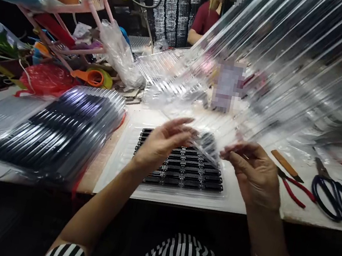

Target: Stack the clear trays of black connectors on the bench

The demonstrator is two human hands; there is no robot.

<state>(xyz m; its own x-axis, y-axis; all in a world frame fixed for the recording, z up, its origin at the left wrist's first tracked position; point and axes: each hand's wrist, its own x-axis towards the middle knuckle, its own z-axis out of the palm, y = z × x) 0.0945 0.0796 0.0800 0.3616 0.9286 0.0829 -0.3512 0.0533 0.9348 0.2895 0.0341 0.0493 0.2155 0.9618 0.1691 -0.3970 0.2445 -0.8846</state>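
Pinching the clear ribbed plastic sheet (280, 72) in my right hand (257, 174), ridges slanting away rightward; left hand (160, 143), I can't tell.

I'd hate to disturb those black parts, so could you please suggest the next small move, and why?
Perhaps steady the clear ribbed plastic with both hands: it looks blurred and slants up from over the black parts, and the right hand seems to pinch its lower edge, while the left hand's hold is unclear.
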